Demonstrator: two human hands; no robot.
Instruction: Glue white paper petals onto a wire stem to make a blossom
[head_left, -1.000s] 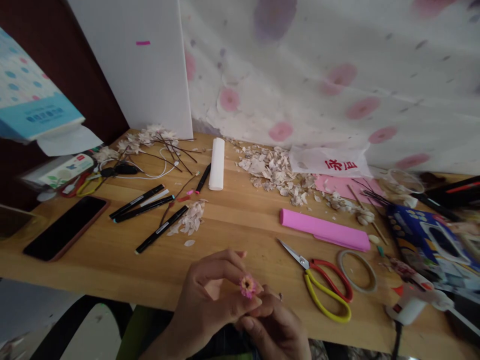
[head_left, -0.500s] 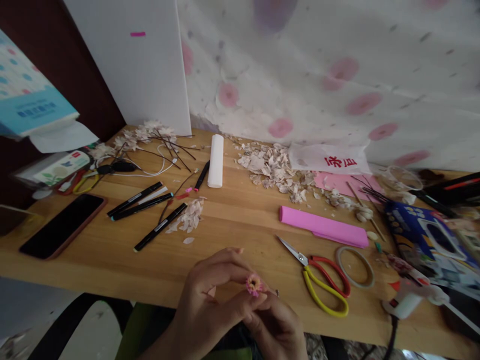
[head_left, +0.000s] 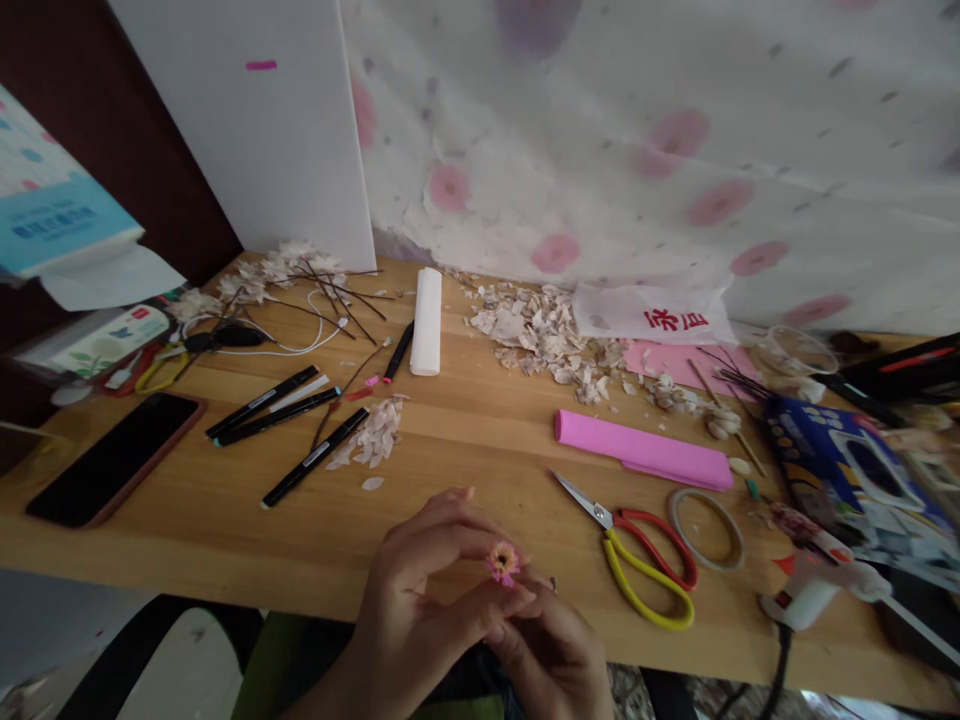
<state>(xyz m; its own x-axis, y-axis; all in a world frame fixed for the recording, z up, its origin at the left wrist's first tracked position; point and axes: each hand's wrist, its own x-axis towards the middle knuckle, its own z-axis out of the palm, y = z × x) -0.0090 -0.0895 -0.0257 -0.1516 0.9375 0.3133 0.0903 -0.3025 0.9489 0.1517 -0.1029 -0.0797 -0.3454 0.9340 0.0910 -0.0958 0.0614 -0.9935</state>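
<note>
two bare hands meet in the head view, at the near edge of the brown wooden desk (head_left: pixel 480 445). the left hand (head_left: pixel 420 590) has the small pink-and-yellow fringed flower head (head_left: pixel 503 562) pinched between thumb and fingers; the right hand (head_left: pixel 555 640) curls in just below, and whatever its fingers grip is hidden, so i can't tell. too hard a squeeze could, i judge, crush that thin fringe, and an uneven pull could tear it. red-and-yellow-handled metal scissors (head_left: pixel 600 514) lie near the right hand; a careless sweep might knock them.
</note>
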